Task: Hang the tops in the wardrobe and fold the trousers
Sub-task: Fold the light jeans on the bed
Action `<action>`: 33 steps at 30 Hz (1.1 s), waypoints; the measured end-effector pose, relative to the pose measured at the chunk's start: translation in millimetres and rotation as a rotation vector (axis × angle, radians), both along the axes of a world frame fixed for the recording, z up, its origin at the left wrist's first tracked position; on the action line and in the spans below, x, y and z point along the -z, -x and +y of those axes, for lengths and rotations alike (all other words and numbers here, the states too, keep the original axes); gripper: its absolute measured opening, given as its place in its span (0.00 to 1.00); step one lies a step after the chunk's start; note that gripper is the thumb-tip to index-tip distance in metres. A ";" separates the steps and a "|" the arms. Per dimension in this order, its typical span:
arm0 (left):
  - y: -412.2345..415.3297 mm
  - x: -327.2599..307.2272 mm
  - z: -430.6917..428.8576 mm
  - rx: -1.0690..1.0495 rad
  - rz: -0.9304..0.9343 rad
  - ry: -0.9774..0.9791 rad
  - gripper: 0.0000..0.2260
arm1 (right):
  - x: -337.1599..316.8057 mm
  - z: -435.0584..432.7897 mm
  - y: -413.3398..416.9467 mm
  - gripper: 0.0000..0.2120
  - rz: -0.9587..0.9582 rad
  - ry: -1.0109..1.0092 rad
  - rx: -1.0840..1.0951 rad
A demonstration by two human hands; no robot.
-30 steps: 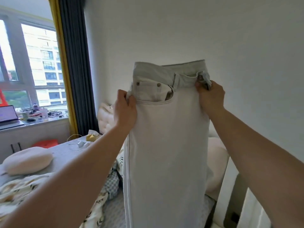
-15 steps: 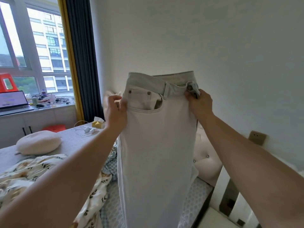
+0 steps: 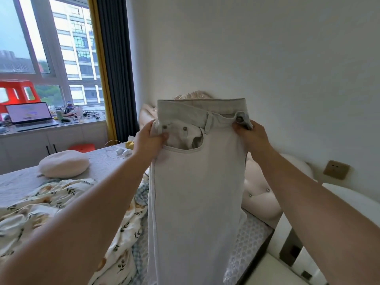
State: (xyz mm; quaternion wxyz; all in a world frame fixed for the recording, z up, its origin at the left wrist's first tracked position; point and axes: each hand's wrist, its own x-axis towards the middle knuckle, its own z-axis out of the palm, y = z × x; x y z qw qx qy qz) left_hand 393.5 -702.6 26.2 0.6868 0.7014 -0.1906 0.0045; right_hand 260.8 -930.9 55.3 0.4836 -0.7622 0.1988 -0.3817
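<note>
The trousers point(image 3: 195, 192) are held up by the waistband above the bed point(image 3: 18, 179), pinched at one side by the left hand point(image 3: 147, 140) and at the other by the right hand point(image 3: 251, 137). For a neat fold, the legs should be aligned before being lowered flat.

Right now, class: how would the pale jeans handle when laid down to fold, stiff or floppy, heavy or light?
Probably floppy yet with body: the pale jeans hang straight and smooth from the left hand and right hand. Likely weighty for cloth: the legs drop taut. Probably not slippery: the weave looks matte.
</note>
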 end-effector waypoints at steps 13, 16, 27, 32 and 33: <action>-18.2 144.9 35.6 0.113 0.137 -0.475 0.13 | 147.1 -3.1 -25.9 0.07 0.503 -0.140 -0.397; -33.2 183.0 58.8 0.270 0.340 -0.681 0.08 | 186.3 -6.2 -40.9 0.07 0.796 -0.187 -0.592; -190.4 164.4 76.7 0.181 0.700 -0.429 0.12 | 166.1 9.1 -251.9 0.06 0.852 0.090 -0.581; -275.0 85.6 33.4 -0.424 0.396 0.030 0.33 | 103.5 26.8 -355.9 0.35 0.301 0.286 -0.024; -281.6 92.3 28.8 -0.456 0.373 0.014 0.37 | 113.5 32.3 -359.1 0.34 0.353 0.405 -0.027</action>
